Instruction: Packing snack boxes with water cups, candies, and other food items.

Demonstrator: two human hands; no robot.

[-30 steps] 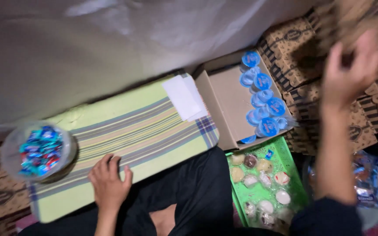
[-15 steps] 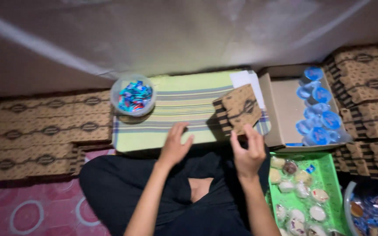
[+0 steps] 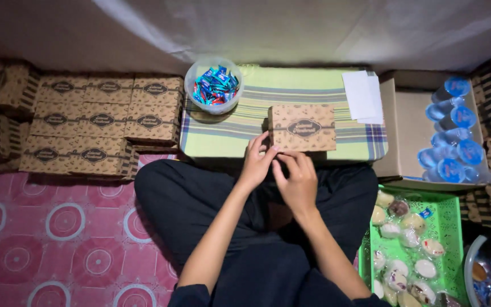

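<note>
A brown printed cardboard box point(image 3: 302, 128) lies flat on a low table covered with a green striped cloth point(image 3: 228, 136), right in front of my crossed legs. My left hand point(image 3: 257, 162) has its fingers on the box's near left corner. My right hand point(image 3: 295, 179) sits just beside it, fingers bent against the box's near edge and touching the left fingertips. Both hands close on that front edge. The lid side of the box faces up and looks closed.
A clear bowl of blue and red wrapped sweets point(image 3: 214, 85) and white paper sheets point(image 3: 362, 96) share the table. Stacked brown boxes point(image 3: 103, 122) lie left. An open carton point(image 3: 410, 131) with sealed water cups point(image 3: 453, 142) and a green basket point(image 3: 447, 227) of wrapped cakes stand right.
My right hand brought the brown box down from the right and set it flat on the striped table. Both hands have now come together at its near edge.
</note>
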